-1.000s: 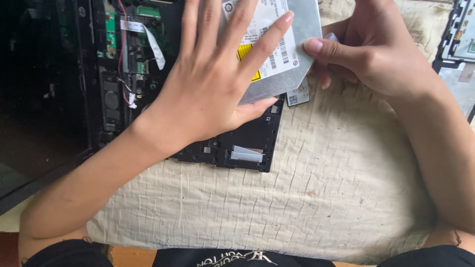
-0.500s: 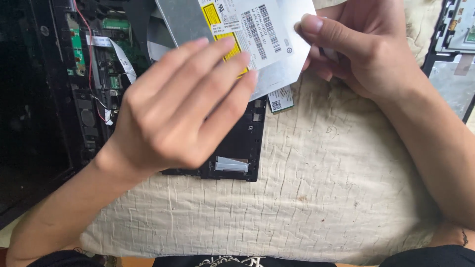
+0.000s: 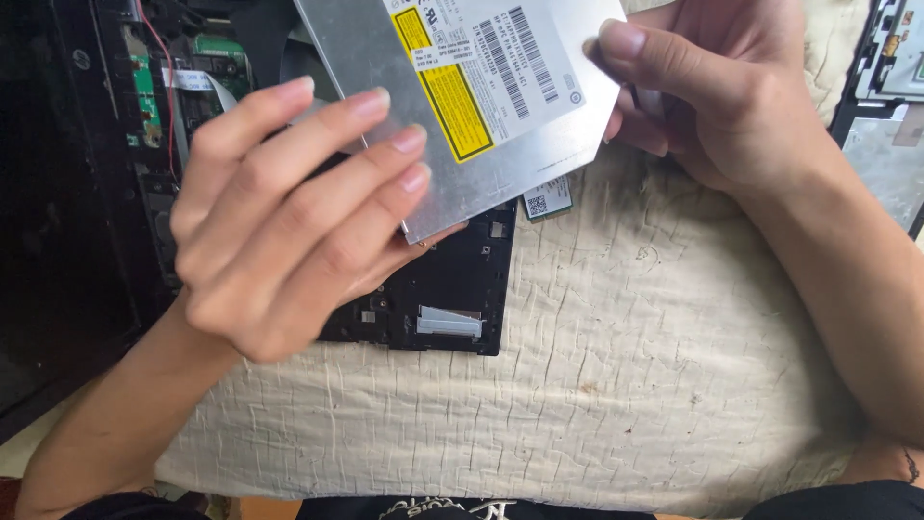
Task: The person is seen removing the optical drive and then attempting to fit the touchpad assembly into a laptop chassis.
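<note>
— While both hands are gripping it, where is the optical drive sitting?

— Raised over the black laptop chassis, its top running out of frame. The left hand is pinching its lower edge, fingers on top, thumb hidden beneath. The right hand is clamping the right corner.

— Clearance?

— The cream cloth is lying open below. A circuit board is crowding the left; another panel is being cropped at right.
</note>
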